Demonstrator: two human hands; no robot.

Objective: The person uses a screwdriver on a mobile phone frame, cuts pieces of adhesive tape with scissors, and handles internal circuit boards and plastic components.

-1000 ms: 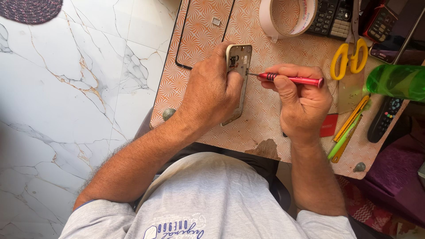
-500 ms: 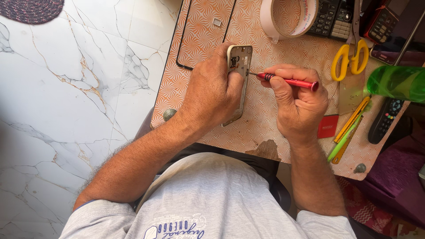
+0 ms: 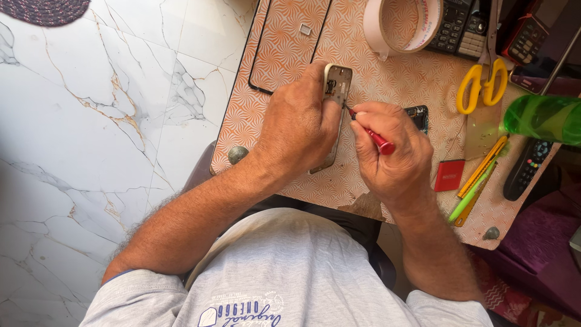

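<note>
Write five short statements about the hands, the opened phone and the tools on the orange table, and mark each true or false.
1. The left hand holds the opened phone down on the table. True.
2. The right hand holds a blue screwdriver. False: the screwdriver is red.
3. The yellow scissors lie apart from both hands. True.
4. The tape roll lies on the marble floor. False: it lies on the table.
5. The screwdriver's tip points at the phone. True.
</note>
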